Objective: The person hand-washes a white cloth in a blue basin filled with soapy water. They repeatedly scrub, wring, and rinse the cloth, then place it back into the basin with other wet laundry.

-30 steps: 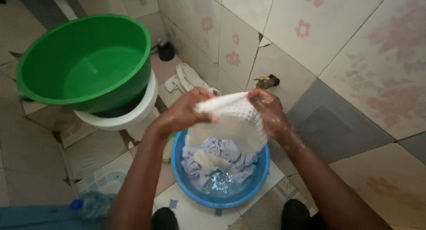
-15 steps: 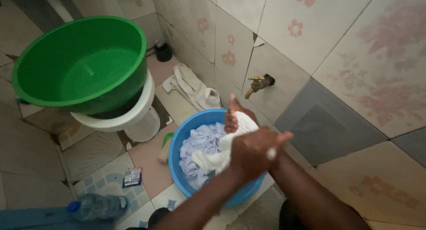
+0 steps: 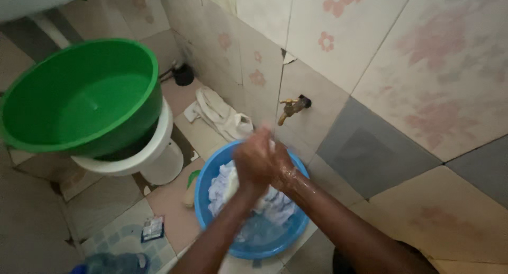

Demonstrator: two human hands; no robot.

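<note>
Both your hands are down over the blue basin (image 3: 211, 173) now, pressed close together — your left hand (image 3: 253, 165) lies on top, fingers curled shut around a white cloth (image 3: 231, 188) that pokes out just below the palm. Your right hand (image 3: 282, 171) is tucked against it from the wall side, wet and shining, touching the left; how its fingers sit I cannot tell, since the left hand covers them.

The white cloth is right above the basin, held at the pile of pale lavender laundry (image 3: 219, 186) that fills the near half of the bowl. Soapy water (image 3: 262, 233) shows at the bottom of the basin, towards you.

The basin sits on the tiled floor (image 3: 174, 197) just under a brass tap (image 3: 290, 107) that juts from the flowered wall tiles. To the left stands a big green bowl (image 3: 79, 102), resting tilted on a white toilet bowl (image 3: 153, 157). Behind the basin, against the wall, a crumpled cream cloth (image 3: 214, 112) lies on the floor — well apart from your hands. A green-handled brush (image 3: 191, 186) lies just beside the basin's left edge, and a small sachet (image 3: 153, 227) sits on the floor further left.
</note>
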